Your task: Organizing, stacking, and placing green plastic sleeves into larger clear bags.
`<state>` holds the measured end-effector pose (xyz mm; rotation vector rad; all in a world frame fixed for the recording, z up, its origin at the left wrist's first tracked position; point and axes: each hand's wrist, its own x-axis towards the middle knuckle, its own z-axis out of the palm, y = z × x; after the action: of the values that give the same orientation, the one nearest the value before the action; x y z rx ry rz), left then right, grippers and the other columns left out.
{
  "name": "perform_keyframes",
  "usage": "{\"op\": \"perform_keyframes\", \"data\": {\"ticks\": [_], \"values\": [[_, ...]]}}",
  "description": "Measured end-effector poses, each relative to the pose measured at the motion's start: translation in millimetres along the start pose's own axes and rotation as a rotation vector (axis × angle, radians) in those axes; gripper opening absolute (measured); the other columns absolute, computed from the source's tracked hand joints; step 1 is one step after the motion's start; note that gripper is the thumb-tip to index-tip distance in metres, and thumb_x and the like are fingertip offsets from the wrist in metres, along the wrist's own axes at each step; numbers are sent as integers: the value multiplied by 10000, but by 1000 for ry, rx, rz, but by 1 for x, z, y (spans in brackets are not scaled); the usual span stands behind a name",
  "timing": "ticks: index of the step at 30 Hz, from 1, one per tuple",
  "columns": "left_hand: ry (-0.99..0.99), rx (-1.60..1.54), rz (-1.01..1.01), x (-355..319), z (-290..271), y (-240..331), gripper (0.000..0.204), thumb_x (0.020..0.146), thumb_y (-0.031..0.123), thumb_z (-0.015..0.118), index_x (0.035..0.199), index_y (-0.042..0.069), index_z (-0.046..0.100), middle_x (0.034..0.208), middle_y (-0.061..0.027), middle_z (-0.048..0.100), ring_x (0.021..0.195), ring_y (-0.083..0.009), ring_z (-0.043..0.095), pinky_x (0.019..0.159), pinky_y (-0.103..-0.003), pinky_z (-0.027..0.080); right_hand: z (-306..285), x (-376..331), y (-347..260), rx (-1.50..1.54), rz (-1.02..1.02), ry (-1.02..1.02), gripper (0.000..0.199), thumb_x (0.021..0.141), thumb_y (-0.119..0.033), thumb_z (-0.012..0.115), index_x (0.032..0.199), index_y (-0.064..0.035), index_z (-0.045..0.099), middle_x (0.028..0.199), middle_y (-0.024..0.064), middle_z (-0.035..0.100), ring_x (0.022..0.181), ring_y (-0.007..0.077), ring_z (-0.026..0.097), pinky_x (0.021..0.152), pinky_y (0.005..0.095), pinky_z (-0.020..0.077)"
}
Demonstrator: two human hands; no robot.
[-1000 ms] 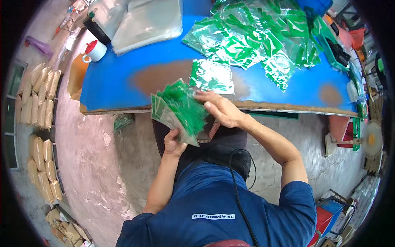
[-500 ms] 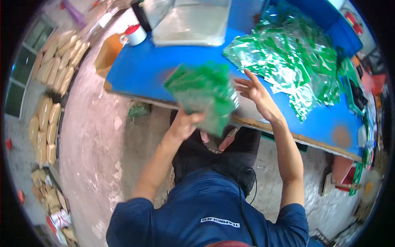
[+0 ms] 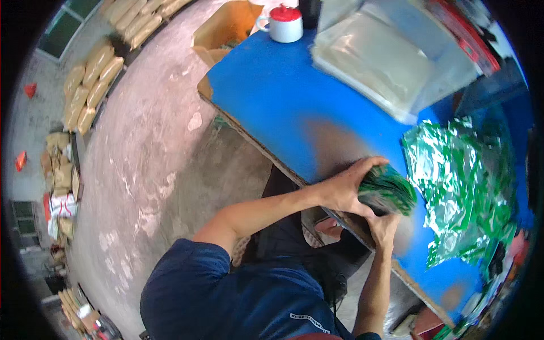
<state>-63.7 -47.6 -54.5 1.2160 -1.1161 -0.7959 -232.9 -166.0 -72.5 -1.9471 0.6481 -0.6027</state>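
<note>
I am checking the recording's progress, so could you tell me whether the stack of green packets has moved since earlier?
Yes: the stack of green packets has come down from above the table's near edge onto the blue table.

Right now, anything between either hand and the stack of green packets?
Nothing visible. Both hands are already on the stack of green packets at the near edge of the blue table: the left hand wraps it from the side, and the right hand supports it from below. The loose green packets lie apart, to the right.
</note>
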Motion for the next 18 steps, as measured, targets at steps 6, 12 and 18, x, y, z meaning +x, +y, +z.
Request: {"op": "perform_keyframes", "data": {"ticks": [6, 12, 18], "values": [[150, 44, 66, 26, 6, 18, 1134, 647, 136, 935, 1538, 54, 239, 1448, -147, 420, 1348, -242, 424, 1136, -385, 351, -7, 11, 5, 133, -118, 79, 1048, 636, -142, 927, 1473, -9, 311, 1360, 164, 500, 1246, 291, 538, 1056, 414, 448], [97, -82, 11, 15, 5, 1, 1154, 706, 128, 911, 1564, 45, 144, 1468, -163, 420, 1367, -239, 415, 1131, -398, 363, 0, 26, -14, 272, 32, -17, 840, 705, -170, 890, 1379, 17, 425, 1246, 156, 615, 1156, 249, 600, 990, 375, 494], [175, -642, -78, -15, 53, 1, 953, 757, -40, 735, 1549, 80, 219, 1404, -70, 493, 1262, -193, 506, 1082, -375, 399, 3, 3, -34, 814, 180, 180, 749, 767, -181, 851, 1375, 2, 453, 1283, 125, 602, 1129, 203, 607, 990, 353, 485]]}}
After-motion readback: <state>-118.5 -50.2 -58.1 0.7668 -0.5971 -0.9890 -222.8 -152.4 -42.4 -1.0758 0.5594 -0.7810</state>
